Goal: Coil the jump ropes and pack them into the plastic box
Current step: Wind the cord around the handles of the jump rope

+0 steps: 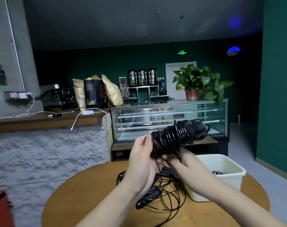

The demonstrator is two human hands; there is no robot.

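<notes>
A black jump rope [175, 136], wound in tight turns round its handles, is held up above the round wooden table [93, 190]. My left hand [142, 159] grips the bundle's near end. My right hand [183, 164] pinches the cord just below the coil. Loose black jump ropes [157, 195] with padded handles lie tangled on the table under my hands. The cream plastic box [229, 177] stands on the table to the right, with something dark lying inside it.
Beyond the table stands a glass display case [169, 117] with a potted plant [200, 82] on top. A stone-faced counter [46, 122] with bags, cables and a coffee machine runs along the left. Open floor lies to the right.
</notes>
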